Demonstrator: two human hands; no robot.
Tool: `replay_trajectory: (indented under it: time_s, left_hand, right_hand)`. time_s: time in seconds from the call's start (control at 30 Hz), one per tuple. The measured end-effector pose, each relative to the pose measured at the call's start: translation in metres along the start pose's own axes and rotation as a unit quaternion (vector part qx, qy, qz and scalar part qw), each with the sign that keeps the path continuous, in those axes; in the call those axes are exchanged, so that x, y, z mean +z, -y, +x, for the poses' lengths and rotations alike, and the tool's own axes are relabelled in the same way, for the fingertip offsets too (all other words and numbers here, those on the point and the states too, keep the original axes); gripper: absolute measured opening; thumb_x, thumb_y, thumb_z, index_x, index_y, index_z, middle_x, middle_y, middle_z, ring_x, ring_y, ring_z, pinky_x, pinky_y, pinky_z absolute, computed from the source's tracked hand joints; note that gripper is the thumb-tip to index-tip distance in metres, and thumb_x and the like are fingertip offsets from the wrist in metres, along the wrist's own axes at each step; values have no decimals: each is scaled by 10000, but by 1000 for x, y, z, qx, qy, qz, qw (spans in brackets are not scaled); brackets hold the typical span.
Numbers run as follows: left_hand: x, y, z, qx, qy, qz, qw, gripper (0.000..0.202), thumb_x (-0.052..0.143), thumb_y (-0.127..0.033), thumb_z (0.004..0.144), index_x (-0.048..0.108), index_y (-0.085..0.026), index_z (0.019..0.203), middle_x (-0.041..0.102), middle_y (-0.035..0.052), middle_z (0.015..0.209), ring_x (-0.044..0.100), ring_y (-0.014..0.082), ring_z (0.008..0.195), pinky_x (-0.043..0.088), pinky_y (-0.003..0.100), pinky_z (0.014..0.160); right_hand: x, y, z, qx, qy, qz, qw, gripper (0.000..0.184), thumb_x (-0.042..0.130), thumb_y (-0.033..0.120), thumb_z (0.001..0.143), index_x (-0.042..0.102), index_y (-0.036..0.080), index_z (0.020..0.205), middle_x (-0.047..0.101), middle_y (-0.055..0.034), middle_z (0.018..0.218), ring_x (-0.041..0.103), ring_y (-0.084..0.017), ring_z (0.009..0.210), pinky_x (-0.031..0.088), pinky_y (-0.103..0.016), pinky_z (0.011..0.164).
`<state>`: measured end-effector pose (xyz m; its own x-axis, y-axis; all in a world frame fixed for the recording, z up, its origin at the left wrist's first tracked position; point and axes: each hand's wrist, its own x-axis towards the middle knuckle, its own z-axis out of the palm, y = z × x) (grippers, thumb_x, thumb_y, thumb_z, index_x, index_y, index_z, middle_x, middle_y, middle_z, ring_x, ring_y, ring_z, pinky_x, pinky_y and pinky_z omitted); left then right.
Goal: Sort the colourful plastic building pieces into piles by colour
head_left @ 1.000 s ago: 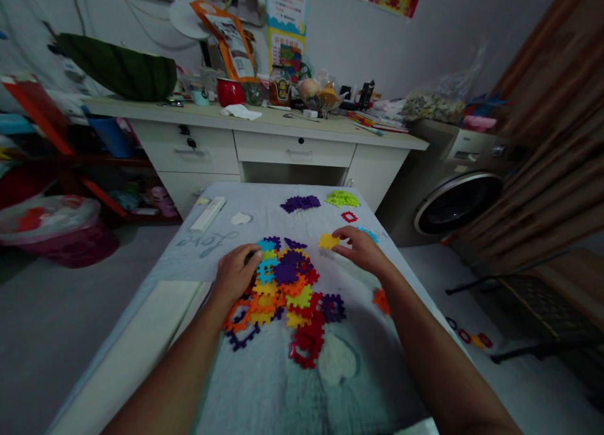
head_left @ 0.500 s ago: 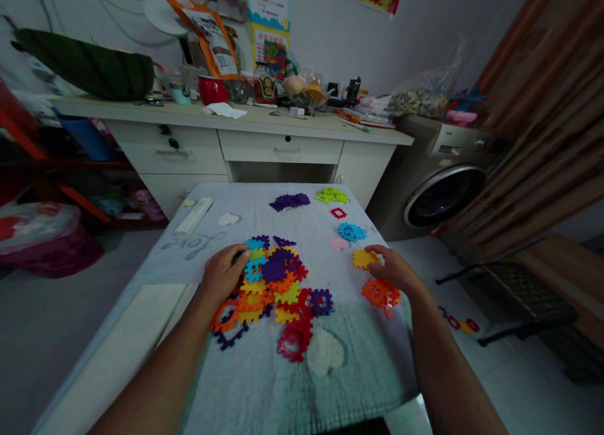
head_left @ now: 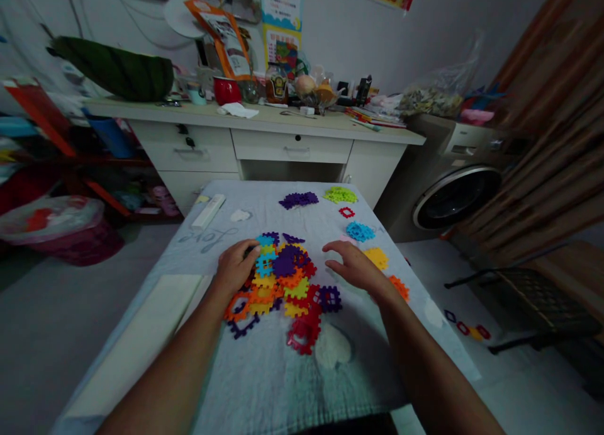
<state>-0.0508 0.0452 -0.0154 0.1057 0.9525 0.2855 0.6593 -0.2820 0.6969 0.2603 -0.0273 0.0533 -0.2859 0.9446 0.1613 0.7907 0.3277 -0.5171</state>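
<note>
A mixed heap of toothed plastic building pieces [head_left: 285, 262] lies mid-table, in purple, red, orange, yellow and light blue. At the heap's left edge rests my left hand [head_left: 236, 268], thumb and forefinger apart beside the light blue pieces; its other fingers are partly hidden. My right hand [head_left: 353, 264] is over the cloth right of the heap, fingers spread with nothing between them. Just beyond it is a pile of yellow pieces [head_left: 376, 257]. Orange pieces [head_left: 399, 287] show partly behind my right wrist.
Purple pieces [head_left: 299, 200], green pieces [head_left: 340, 194], a red piece [head_left: 346, 212] and blue pieces [head_left: 360, 231] lie farther back on the cloth-covered table [head_left: 377, 366]. A white bar [head_left: 208, 212] lies back left. Beyond stand a desk [head_left: 292, 129] and washing machine [head_left: 448, 177]. A chair [head_left: 542, 290] is right.
My right hand has let go of the yellow piece at the yellow pile and moved left toward the heap. My left hand stays by the heap. The view has shifted slightly.
</note>
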Motion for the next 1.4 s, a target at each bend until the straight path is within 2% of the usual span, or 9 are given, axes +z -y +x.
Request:
replay_trajectory:
  time_s: [0.1, 0.23, 0.4, 0.6, 0.83, 1.03, 1.13, 1.27, 1.4]
  left_hand:
    - [1, 3, 0, 0, -2, -7, 1000, 407, 455, -519, 864, 675, -225, 1038, 703, 47, 1097, 632, 224, 1048, 451, 366, 985]
    - [1, 4, -1, -1, -6, -14, 1000, 399, 455, -514, 870, 671, -225, 1041, 701, 50, 1099, 623, 223, 1065, 442, 365, 997]
    - [-1, -1, -1, 0, -3, -11, 1000, 381, 449, -500, 873, 672, -235, 1031, 704, 42, 1097, 622, 220, 1065, 441, 368, 993]
    - [-1, -2, -1, 1, -6, -4, 1000, 375, 457, -495, 866, 679, -237, 1023, 710, 42, 1077, 626, 221, 1045, 438, 371, 990]
    - [-1, -3, 0, 2, -5, 1, 1000, 372, 455, -487, 858, 682, -234, 1010, 712, 46, 1065, 628, 226, 1035, 443, 379, 976]
    - [0, -3, 0, 2, -1, 12, 1000, 362, 448, -486, 868, 677, -245, 1010, 712, 41, 1074, 623, 223, 1056, 433, 377, 990]
    - [0, -3, 0, 3, -2, 15, 1000, 361, 449, -481, 868, 679, -239, 1007, 713, 45, 1073, 628, 224, 1045, 431, 378, 990]
    - [-1, -4, 0, 5, -2, 12, 1000, 368, 447, -486, 871, 677, -236, 1012, 714, 42, 1072, 627, 224, 1047, 436, 374, 979]
    - [-1, -4, 0, 7, -6, 14, 1000, 367, 447, -486, 873, 678, -238, 1013, 715, 42, 1066, 629, 226, 1043, 434, 373, 977]
  right_hand:
    - [24, 20, 15, -22, -15, 15, 1000, 343, 584, 175, 854, 594, 165, 1197, 630, -116, 1214, 563, -219, 1142, 413, -395, 1003]
    - [47, 31, 31, -58, -21, 32, 998, 377, 505, 114, 884, 561, 157, 1254, 608, -119, 1264, 531, -207, 1190, 369, -396, 1043]
    - [64, 31, 44, -44, -25, 26, 998, 298, 552, 103, 860, 633, 188, 1134, 650, -93, 1164, 561, -210, 1106, 391, -388, 998]
    - [67, 30, 44, -27, -71, 20, 997, 185, 568, 69, 813, 654, 193, 921, 659, -72, 964, 563, -212, 960, 413, -369, 915]
    - [71, 23, 41, -29, -92, 25, 995, 144, 569, 87, 789, 617, 201, 863, 630, -53, 906, 540, -209, 927, 409, -357, 874]
    - [71, 21, 41, -30, -97, 36, 994, 85, 649, 173, 786, 590, 213, 833, 624, -44, 884, 539, -213, 894, 412, -352, 836]
    - [73, 21, 41, -23, -109, 41, 993, 95, 617, 130, 775, 582, 209, 814, 619, -42, 865, 542, -208, 881, 417, -342, 825]
    - [74, 20, 41, -12, -128, 57, 990, 177, 572, 87, 755, 593, 209, 881, 624, -40, 871, 551, -205, 877, 428, -344, 842]
    - [73, 18, 42, -27, -118, 52, 991, 281, 632, 170, 780, 606, 195, 1058, 628, -83, 1038, 546, -233, 1011, 416, -388, 922]
